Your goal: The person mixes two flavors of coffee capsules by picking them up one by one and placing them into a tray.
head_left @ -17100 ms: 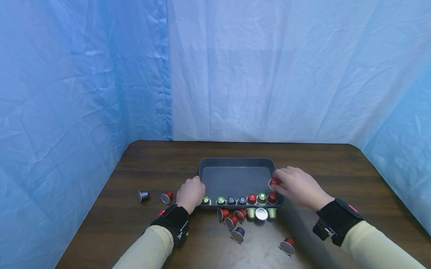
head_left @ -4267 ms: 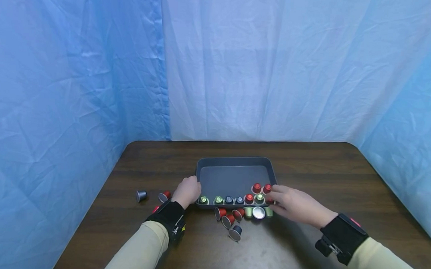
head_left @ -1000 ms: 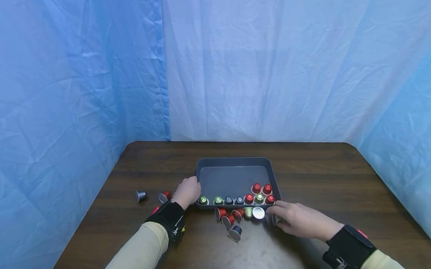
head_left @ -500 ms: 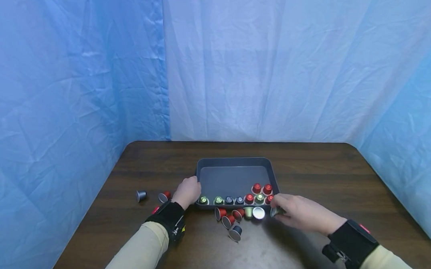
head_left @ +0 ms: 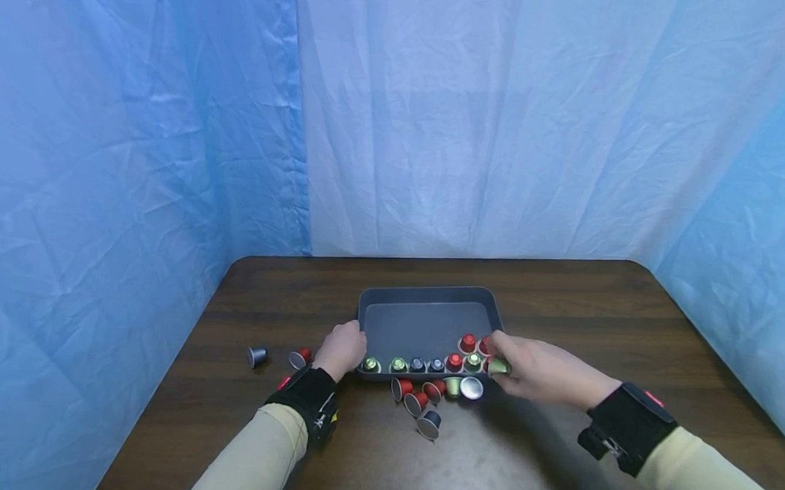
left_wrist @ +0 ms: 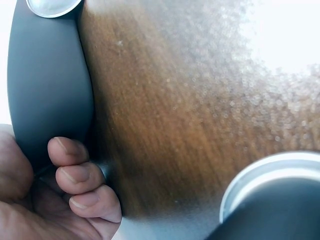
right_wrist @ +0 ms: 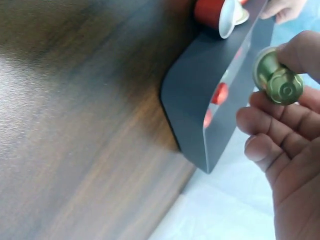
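Pinching a small metallic green capsule point(right_wrist: 285, 88) between thumb and fingertips, my right hand point(head_left: 548, 370) hovers at the near right corner of a shallow dark grey rectangular tray point(head_left: 422, 323). The capsule lies sideways in my grip, my other fingers loosely bent. My right forearm, in a cream sleeve point(head_left: 705, 467), slants in from the lower right. My left hand point(head_left: 342, 350) grips the tray's left end, fingers curled against its wall. Green, dark blue and red capsules point(head_left: 417, 364) line the tray's near side.
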The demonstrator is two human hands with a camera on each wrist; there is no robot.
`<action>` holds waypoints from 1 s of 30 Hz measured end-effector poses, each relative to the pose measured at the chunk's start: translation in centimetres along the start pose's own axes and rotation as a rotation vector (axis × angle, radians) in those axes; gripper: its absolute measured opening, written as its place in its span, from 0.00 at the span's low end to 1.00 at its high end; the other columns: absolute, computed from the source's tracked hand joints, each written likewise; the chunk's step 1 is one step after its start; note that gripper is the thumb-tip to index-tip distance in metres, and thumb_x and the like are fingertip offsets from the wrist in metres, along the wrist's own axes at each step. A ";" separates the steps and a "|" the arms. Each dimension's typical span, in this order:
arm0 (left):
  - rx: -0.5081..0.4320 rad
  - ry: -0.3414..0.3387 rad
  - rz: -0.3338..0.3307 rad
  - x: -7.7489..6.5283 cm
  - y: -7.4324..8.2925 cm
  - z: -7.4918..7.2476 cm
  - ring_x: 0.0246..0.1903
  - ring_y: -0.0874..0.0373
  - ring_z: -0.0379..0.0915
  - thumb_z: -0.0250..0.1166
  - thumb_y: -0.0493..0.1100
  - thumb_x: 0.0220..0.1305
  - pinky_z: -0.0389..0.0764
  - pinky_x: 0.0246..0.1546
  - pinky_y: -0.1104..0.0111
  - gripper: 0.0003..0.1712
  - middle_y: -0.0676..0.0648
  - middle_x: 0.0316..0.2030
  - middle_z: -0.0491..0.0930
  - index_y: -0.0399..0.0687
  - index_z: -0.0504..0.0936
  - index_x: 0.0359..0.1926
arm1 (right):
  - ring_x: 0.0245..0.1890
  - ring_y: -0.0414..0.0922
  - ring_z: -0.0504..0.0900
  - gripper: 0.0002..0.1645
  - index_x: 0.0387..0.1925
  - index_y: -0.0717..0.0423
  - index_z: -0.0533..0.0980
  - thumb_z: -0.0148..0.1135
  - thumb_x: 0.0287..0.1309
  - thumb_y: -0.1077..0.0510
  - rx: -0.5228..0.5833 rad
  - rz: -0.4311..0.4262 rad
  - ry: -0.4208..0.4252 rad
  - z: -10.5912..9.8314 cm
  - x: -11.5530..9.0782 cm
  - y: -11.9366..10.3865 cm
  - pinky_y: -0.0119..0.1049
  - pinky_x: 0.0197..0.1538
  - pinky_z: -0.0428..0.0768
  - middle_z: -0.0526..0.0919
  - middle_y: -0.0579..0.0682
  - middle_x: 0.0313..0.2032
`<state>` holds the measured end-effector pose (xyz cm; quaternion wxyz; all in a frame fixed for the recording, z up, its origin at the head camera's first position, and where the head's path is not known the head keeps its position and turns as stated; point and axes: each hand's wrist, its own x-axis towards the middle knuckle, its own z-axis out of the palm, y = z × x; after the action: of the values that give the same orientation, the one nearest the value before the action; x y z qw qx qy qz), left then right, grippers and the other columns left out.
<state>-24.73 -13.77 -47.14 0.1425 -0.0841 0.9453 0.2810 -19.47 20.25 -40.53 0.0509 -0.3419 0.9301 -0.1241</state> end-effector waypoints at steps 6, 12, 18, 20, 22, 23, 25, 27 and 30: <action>0.001 0.005 0.008 0.2 -0.1 0.1 0.47 0.46 0.77 0.53 0.46 0.79 0.80 0.49 0.50 0.23 0.36 0.54 0.79 0.35 0.73 0.65 | 0.34 0.33 0.78 0.21 0.47 0.48 0.74 0.76 0.56 0.58 -0.032 -0.019 0.006 -0.4 0.7 -0.2 0.37 0.42 0.85 0.81 0.39 0.38; -0.004 0.003 0.017 0.0 0.0 0.0 0.49 0.44 0.77 0.53 0.46 0.79 0.80 0.53 0.48 0.24 0.35 0.57 0.78 0.35 0.71 0.66 | 0.36 0.34 0.80 0.18 0.47 0.47 0.78 0.76 0.57 0.55 -0.079 -0.029 0.024 -0.6 1.3 -0.2 0.35 0.43 0.85 0.81 0.38 0.38; -0.005 -0.001 0.012 0.0 -0.1 0.0 0.48 0.45 0.77 0.53 0.47 0.79 0.80 0.54 0.48 0.24 0.36 0.56 0.78 0.35 0.71 0.66 | 0.33 0.33 0.77 0.16 0.45 0.47 0.80 0.76 0.57 0.56 -0.097 -0.070 0.038 -0.9 2.0 -0.2 0.33 0.41 0.84 0.79 0.37 0.34; -0.004 -0.002 0.008 0.1 -0.1 0.0 0.48 0.45 0.78 0.53 0.47 0.79 0.80 0.54 0.48 0.24 0.36 0.55 0.79 0.35 0.72 0.66 | 0.32 0.33 0.76 0.15 0.44 0.47 0.80 0.75 0.57 0.57 -0.091 -0.076 0.037 -0.9 2.3 -0.1 0.32 0.40 0.83 0.78 0.37 0.34; -0.004 -0.001 0.001 0.1 -0.1 0.0 0.47 0.45 0.78 0.54 0.47 0.79 0.80 0.54 0.49 0.24 0.36 0.55 0.79 0.35 0.72 0.65 | 0.32 0.33 0.75 0.14 0.44 0.46 0.79 0.75 0.58 0.57 -0.094 -0.069 0.031 -1.0 2.5 -0.1 0.32 0.39 0.82 0.77 0.37 0.33; -0.004 -0.002 -0.003 0.1 -0.1 0.0 0.47 0.45 0.78 0.54 0.47 0.79 0.81 0.53 0.49 0.24 0.36 0.54 0.79 0.35 0.72 0.65 | 0.32 0.33 0.75 0.14 0.43 0.46 0.79 0.74 0.58 0.56 -0.094 -0.064 0.028 -1.0 2.6 -0.1 0.31 0.38 0.82 0.77 0.37 0.33; -0.005 -0.004 -0.012 0.1 -0.1 -0.1 0.45 0.45 0.78 0.54 0.47 0.78 0.81 0.51 0.50 0.24 0.37 0.53 0.79 0.36 0.72 0.64 | 0.31 0.33 0.75 0.13 0.43 0.46 0.78 0.74 0.59 0.56 -0.095 -0.055 0.020 -1.1 2.8 -0.1 0.31 0.37 0.81 0.76 0.37 0.33; -0.004 -0.004 -0.019 0.1 -0.2 -0.1 0.45 0.45 0.77 0.54 0.48 0.78 0.82 0.50 0.50 0.23 0.37 0.52 0.79 0.36 0.73 0.64 | 0.31 0.33 0.75 0.13 0.43 0.45 0.78 0.74 0.59 0.56 -0.090 -0.045 0.009 -1.2 3.1 -0.1 0.31 0.37 0.81 0.76 0.36 0.33; -0.001 -0.006 -0.019 0.1 -0.1 -0.1 0.45 0.45 0.77 0.54 0.48 0.78 0.81 0.51 0.50 0.24 0.37 0.52 0.79 0.36 0.72 0.65 | 0.32 0.34 0.75 0.13 0.42 0.45 0.77 0.73 0.60 0.55 -0.079 -0.033 -0.010 -1.4 3.4 -0.3 0.32 0.37 0.81 0.76 0.37 0.33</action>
<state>-24.82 -13.97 -47.14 0.1481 -0.0922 0.9439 0.2804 -22.17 18.08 -39.18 0.0401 -0.3597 0.9282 -0.0865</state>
